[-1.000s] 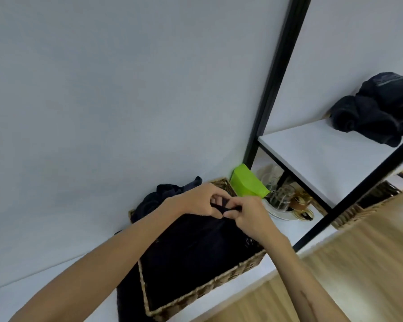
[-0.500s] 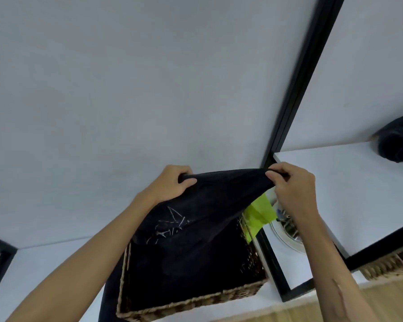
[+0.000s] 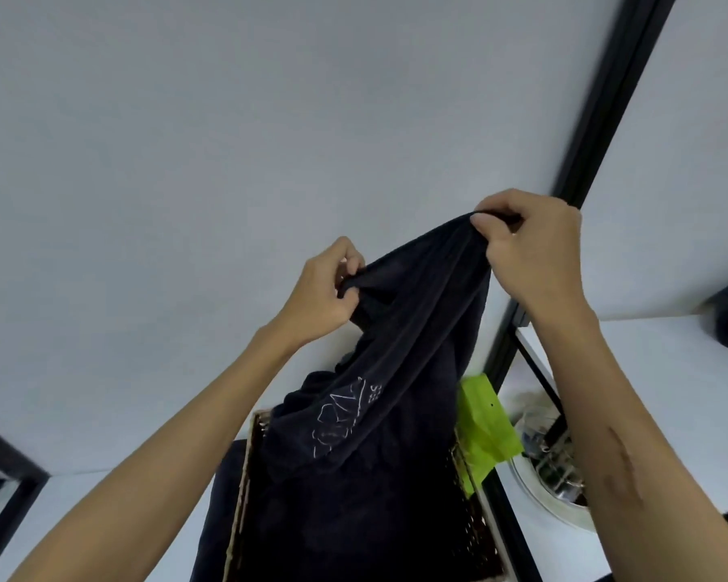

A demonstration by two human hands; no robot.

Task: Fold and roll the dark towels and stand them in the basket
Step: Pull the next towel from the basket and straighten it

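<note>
Both hands — left hand (image 3: 324, 294) and right hand (image 3: 530, 254) — each pinch a top corner of the dark navy cloth towel (image 3: 396, 371), their grip holding it above the woven wicker basket (image 3: 478, 518) on the white worktop (image 3: 102, 518) — likely to let it hang flat for folding.

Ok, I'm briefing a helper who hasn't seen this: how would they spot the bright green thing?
Start at the wicker basket at bottom centre, under the dark towel both hands hold up. The bright green thing leans just outside its right wall, before the black frame post. It is the only vivid colour among dark and white things.
</note>
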